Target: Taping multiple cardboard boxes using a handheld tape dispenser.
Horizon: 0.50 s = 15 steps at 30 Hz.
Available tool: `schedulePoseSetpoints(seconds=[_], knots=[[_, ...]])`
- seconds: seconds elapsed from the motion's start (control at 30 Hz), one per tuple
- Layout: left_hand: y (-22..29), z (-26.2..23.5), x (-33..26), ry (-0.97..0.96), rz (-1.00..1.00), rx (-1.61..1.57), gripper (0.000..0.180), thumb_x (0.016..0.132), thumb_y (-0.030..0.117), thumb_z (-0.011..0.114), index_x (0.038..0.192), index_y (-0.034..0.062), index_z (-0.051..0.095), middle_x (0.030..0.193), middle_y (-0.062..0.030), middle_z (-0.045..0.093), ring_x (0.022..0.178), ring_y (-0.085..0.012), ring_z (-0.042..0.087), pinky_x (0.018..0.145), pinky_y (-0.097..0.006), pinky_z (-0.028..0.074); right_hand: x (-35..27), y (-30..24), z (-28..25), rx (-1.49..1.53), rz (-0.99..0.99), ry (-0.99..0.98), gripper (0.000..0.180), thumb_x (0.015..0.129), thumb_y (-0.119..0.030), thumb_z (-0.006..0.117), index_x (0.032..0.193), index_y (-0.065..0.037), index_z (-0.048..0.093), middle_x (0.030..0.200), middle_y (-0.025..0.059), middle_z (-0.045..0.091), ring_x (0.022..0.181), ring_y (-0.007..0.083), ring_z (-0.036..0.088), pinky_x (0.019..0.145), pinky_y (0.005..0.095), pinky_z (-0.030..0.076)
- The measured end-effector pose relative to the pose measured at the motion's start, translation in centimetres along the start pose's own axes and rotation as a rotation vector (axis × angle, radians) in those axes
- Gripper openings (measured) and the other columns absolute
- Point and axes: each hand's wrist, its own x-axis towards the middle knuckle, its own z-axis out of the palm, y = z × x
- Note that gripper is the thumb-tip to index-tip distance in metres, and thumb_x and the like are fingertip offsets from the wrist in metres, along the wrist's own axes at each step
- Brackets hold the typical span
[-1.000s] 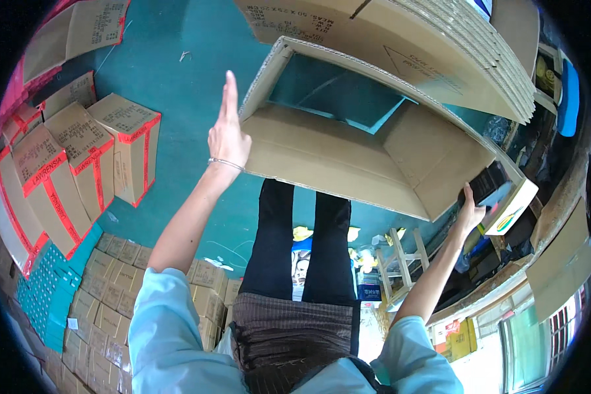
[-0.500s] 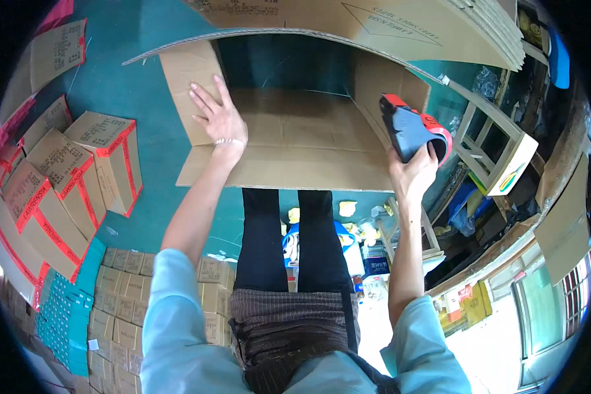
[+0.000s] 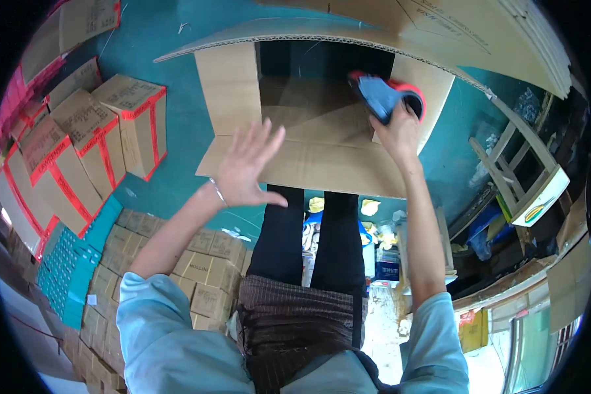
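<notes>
- Gripping a red-and-blue tape dispenser (image 3: 386, 96) in the right hand (image 3: 395, 134), fingers curled tight around its handle, pressed down on the inner flaps of the open cardboard box (image 3: 322, 141).
- Hovering just off the box's near flap with the left hand (image 3: 246, 169), palm flat, fingers spread wide, holding nothing; thin bracelet at the wrist.
- Standing on a teal floor (image 3: 177, 190), dark trouser legs directly under the box.
- Crowding the left: sealed cartons with red tape bands (image 3: 79, 141), leaning in a row.
- Lying below them: small brown packs (image 3: 197, 262) in flat rows beside a teal dotted sheet (image 3: 69, 269).
- Overhanging top right: stacked flat cardboard sheets (image 3: 466, 33).
- Leaning at the right: wooden chair (image 3: 505, 164).
</notes>
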Motion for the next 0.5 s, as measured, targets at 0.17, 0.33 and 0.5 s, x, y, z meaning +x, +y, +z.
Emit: schedulePoseSetpoints(seconds=[0.17,0.33,0.5], knots=[[-5.3,4.5,0.6,-0.014,0.180,0.251,0.109,0.062,0.067,0.069,0.148,0.0186,0.023,0.151,-0.0055,0.029,0.142,-0.0310,0.019,0.113,-0.058,0.011,-1.9,2.3,-7.0,0.265,-0.109,-0.394,0.046,0.068,-0.011,0.075,0.108,0.004,0.058,0.103,0.0196,0.064,0.096,0.0275,0.061,0.087,0.0359,0.046],[-7.7,-3.4,8.7,0.583,0.082,0.301,0.116,0.051,0.069,0.071,0.147,0.0231,0.025,0.152,-0.0128,0.023,0.142,-0.0357,0.013,0.108,-0.067,0.007,0.6,-1.6,-22.2,0.504,-0.130,-0.030,0.046,0.067,-0.012,0.078,0.109,-0.001,0.062,0.100,0.0091,0.067,0.086,0.0189,0.062,0.080,0.0336,0.049],[-7.6,7.7,9.7,0.909,-0.856,-0.220,0.147,0.043,0.075,0.075,0.147,0.0008,0.002,0.149,-0.0333,0.003,0.139,-0.0481,-0.003,0.107,-0.066,0.002,8.0,-4.9,-17.9,0.282,-0.031,0.019,0.042,0.081,-0.026,0.070,0.109,0.003,0.062,0.098,0.0134,0.067,0.090,0.0218,0.063,0.087,0.0355,0.046]])
